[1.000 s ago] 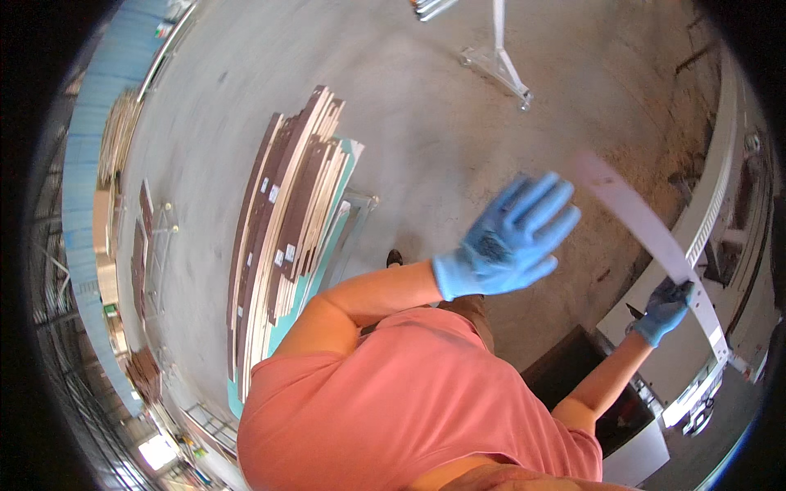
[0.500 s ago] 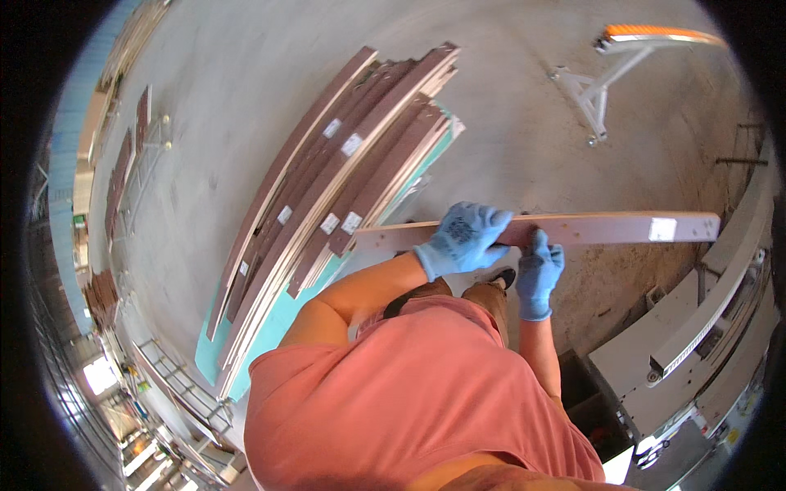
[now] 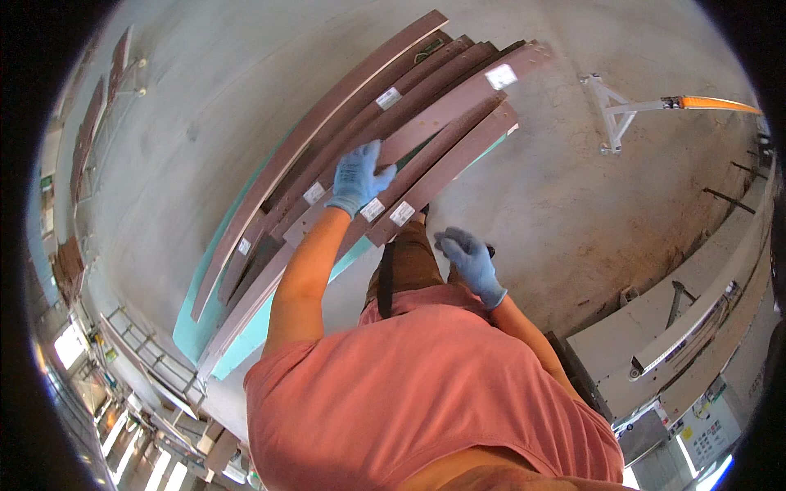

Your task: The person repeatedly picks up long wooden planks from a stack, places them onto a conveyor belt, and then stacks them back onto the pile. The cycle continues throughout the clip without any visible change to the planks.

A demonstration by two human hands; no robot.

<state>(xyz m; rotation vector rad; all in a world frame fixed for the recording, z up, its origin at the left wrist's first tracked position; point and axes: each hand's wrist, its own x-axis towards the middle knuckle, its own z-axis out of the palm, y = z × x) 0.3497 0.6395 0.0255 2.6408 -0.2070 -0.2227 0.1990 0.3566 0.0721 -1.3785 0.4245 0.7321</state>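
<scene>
A long brown board with a white label lies slantwise over the stack of similar boards on my left, its far end slightly blurred. My left hand, in a blue work glove, spans this board near its middle, fingers at one edge and thumb at the other. The fingertips are hidden beneath the board's edge. My right hand, gloved too, hangs in front of my body, apart from the boards. It holds nothing, and its fingers are loosely bent and spread.
Turquoise sheet shows under the stack. A white stand with an orange top is at the far right. Along the right runs a long machine bed with a rail. Racks with boards stand at the far left.
The board has swung from in front of me to the left, onto the stack. My right hand has let go of it and drawn back; my left hand has moved left with it.
</scene>
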